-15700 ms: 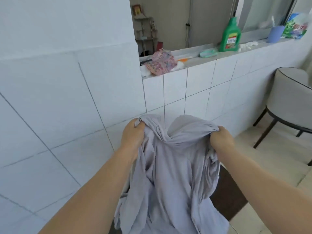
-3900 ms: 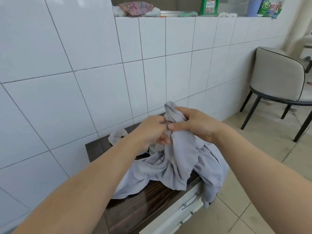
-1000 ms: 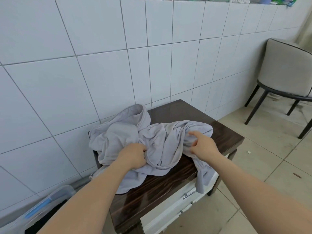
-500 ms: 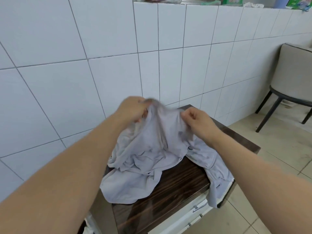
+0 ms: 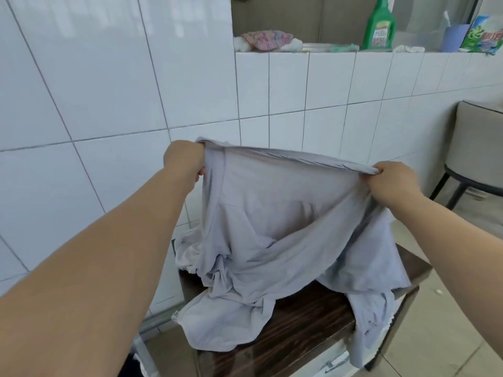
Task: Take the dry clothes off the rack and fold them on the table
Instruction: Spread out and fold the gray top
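A pale grey garment (image 5: 280, 213) hangs stretched between both hands above a small dark wooden table (image 5: 307, 322). My left hand (image 5: 185, 161) grips its upper left corner and my right hand (image 5: 392, 180) pinches its upper right edge. The top edge is pulled taut between them. The lower part lies bunched on the tabletop, and one end droops over the table's right front corner. No rack is in view.
A white tiled wall (image 5: 109, 104) stands right behind the table. Its ledge holds a green bottle (image 5: 379, 25), a pink cloth (image 5: 266, 40) and a blue cup (image 5: 456, 36). A grey chair (image 5: 479, 148) stands at the right on tiled floor.
Both hands have risen and moved apart, spreading the garment's top edge wide. A second ago they were down on the crumpled garment on the table.
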A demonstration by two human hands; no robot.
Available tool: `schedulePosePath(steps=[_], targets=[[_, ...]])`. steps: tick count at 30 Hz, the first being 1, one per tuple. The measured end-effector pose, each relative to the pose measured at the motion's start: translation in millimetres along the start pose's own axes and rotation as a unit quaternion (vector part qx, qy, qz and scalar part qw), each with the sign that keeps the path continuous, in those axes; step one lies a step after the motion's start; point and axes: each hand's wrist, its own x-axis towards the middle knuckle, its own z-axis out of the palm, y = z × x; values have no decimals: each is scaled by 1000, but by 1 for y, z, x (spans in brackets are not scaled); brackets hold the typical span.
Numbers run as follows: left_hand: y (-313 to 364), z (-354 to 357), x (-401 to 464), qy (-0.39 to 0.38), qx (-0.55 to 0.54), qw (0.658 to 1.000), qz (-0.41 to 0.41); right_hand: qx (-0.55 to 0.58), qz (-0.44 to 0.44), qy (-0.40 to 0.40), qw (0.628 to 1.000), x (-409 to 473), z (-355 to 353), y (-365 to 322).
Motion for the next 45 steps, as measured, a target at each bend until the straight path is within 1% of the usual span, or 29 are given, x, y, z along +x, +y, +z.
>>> schedulePosePath(steps=[2, 4, 5, 8, 10, 12, 13, 15, 16, 18, 19, 21, 24, 26, 27, 28, 30, 32, 33, 34, 35, 36, 37, 39, 40, 41, 42, 43, 45], targets=[[-1, -2, -2, -2, 0, 1000, -6, 112, 61, 6, 992, 1, -4, -2], [2, -5, -4, -5, -5, 1000, -2, 254, 114, -2, 960, -1, -11, -7], [3, -6, -5, -3, -5, 1000, 5, 292, 127, -6, 948, -3, -13, -10], [-3, -1, -9, -3, 27, 999, 27, 305, 130, -16, 943, -14, -11, -14], [-8, 1, -10, 25, 60, 996, 55, 339, 150, -41, 928, -22, -6, -19], [-11, -1, -13, 51, 66, 993, 78, 414, 205, -66, 885, -28, -2, -26], [-12, -2, -15, 46, 48, 994, 82, 452, 227, -75, 859, -30, -2, -30], [-15, -2, -22, -23, -21, 996, 85, 499, 253, -95, 823, -32, -1, -40], [-20, 0, -26, -87, -52, 992, 81, 511, 261, -113, 811, -34, 0, -46], [-34, 6, -38, -236, -74, 967, 60, 521, 273, -171, 790, -40, 6, -59], [-44, 12, -45, -295, -65, 952, 49, 521, 274, -198, 784, -42, 10, -65], [-66, 31, -55, -376, -4, 924, 62, 522, 256, -247, 775, -46, 19, -74], [-88, 59, -69, -443, 118, 885, 80, 533, 188, -303, 767, -54, 23, -82], [-96, 68, -65, -454, 209, 861, 99, 523, 131, -325, 777, -54, 22, -78], [-98, 68, -65, -442, 253, 852, 120, 497, 104, -335, 794, -52, 24, -71], [-99, 66, -62, -418, 263, 858, 138, 452, 72, -352, 817, -51, 24, -63], [-97, 60, -57, -385, 194, 896, 108, 286, 1, -398, 872, -51, 30, -48], [-94, 55, -53, -378, 99, 919, 56, 109, -28, -433, 894, -54, 49, -33], [-91, 55, -51, -381, 73, 921, 44, 55, -23, -422, 905, -59, 62, -28], [-89, 55, -49, -376, 62, 923, 49, 43, -8, -389, 920, -64, 72, -25], [-87, 56, -48, -356, 54, 931, 56, 75, 19, -353, 932, -66, 83, -22], [-88, 57, -44, -335, 39, 940, 55, 156, 66, -321, 932, -67, 93, -20], [-87, 55, -43, -320, 29, 946, 45, 261, 128, -301, 908, -66, 99, -19], [-92, 50, -38, -323, 3, 946, 25, 443, 253, -289, 810, -61, 102, -17], [-95, 49, -37, -331, -20, 943, 10, 500, 292, -291, 762, -58, 101, -18], [-96, 48, -38, -330, -43, 943, -6, 527, 317, -302, 728, -57, 99, -19], [-97, 51, -40, -325, -65, 943, -26, 532, 321, -329, 711, -58, 96, -21], [-98, 51, -44, -319, -81, 943, -38, 525, 306, -359, 708, -61, 92, -23], [-100, 54, -49, -314, -119, 939, -73, 486, 232, -423, 729, -70, 83, -25]])
